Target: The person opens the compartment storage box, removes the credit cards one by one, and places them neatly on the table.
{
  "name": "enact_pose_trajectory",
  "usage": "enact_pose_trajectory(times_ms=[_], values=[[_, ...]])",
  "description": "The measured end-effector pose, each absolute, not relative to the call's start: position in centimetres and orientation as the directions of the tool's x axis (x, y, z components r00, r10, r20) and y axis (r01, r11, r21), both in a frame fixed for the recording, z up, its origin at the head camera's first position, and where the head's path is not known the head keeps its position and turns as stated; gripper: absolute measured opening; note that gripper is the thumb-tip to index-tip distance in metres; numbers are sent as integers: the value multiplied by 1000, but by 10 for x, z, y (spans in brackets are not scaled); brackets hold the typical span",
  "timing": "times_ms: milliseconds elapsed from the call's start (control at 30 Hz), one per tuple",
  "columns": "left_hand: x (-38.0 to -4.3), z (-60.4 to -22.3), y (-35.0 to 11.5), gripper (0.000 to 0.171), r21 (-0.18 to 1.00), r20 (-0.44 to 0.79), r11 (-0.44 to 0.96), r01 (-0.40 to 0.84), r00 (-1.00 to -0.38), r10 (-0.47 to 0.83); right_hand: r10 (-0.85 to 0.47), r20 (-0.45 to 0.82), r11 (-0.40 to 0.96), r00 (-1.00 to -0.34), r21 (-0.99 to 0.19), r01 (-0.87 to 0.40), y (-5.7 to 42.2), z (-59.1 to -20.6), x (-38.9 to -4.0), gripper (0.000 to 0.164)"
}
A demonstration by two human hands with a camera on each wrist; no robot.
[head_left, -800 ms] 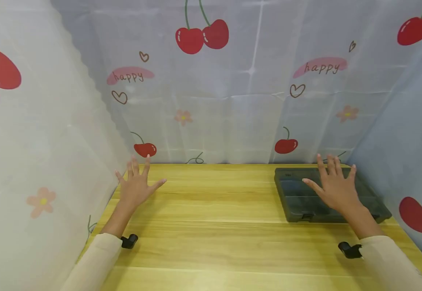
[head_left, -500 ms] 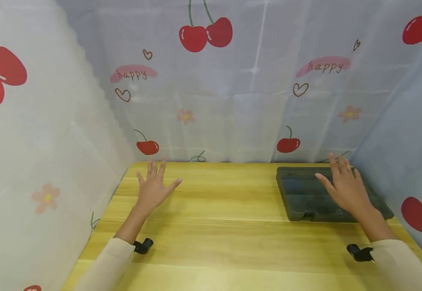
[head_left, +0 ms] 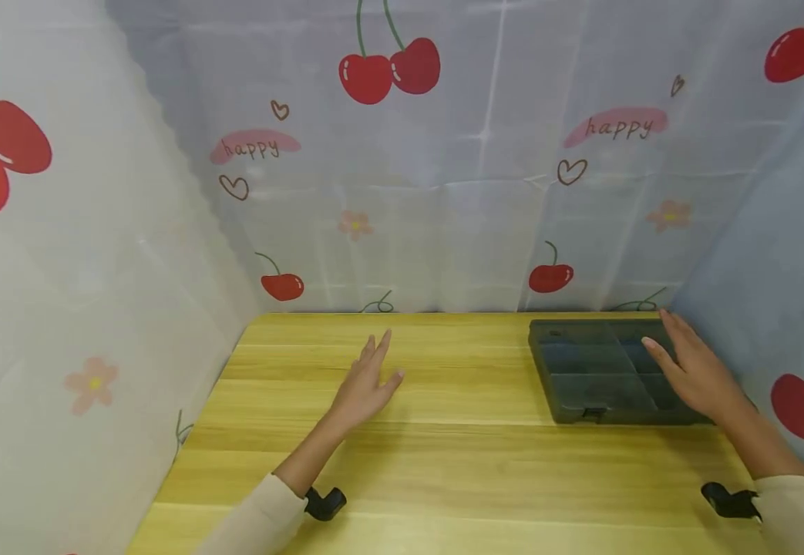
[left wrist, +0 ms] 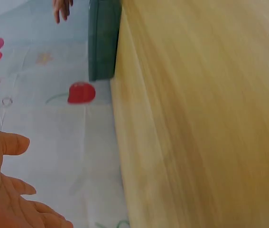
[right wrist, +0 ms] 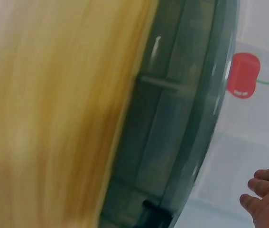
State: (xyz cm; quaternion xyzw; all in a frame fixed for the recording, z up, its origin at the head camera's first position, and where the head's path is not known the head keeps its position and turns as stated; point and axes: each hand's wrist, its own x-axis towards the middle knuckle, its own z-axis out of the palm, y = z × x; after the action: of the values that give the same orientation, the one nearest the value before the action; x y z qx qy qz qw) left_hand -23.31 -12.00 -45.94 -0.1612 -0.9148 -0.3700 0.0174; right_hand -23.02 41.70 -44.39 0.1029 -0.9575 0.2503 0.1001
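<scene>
A dark, see-through plastic compartment box (head_left: 592,389) lies at the back right of the table, its lid down and a latch on the front side. Over its right part, in the head view, is my right hand (head_left: 700,378), fingers straight and thumb apart, holding nothing. My left hand (head_left: 360,393) hovers above the middle-left of the wooden table, palm turned inward, fingers extended and holding nothing. In the left wrist view the left fingers (left wrist: 18,185) reach in from the lower left. The right wrist view has the box (right wrist: 172,109) close up, with the right fingertips (right wrist: 262,185) at its lower right.
The table (head_left: 443,470) has a light wood grain. Behind it hangs a white cloth (head_left: 443,231) printed with cherries, and similar cloth walls (head_left: 131,293) close off both sides. A small black wrist mount (head_left: 325,503) sits on each sleeve end.
My left hand has moved right and toward the middle, its spread fingers turning palm inward. My right hand has shifted right across the box, uncovering more of its lid.
</scene>
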Motion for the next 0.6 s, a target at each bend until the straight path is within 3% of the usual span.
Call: enact_pose_trajectory(times_ms=[600], values=[[-220,-487,0,78,864,41,423,273,-876,480,-118,135,876,-984,-452,-167,464,-460,-222,75]])
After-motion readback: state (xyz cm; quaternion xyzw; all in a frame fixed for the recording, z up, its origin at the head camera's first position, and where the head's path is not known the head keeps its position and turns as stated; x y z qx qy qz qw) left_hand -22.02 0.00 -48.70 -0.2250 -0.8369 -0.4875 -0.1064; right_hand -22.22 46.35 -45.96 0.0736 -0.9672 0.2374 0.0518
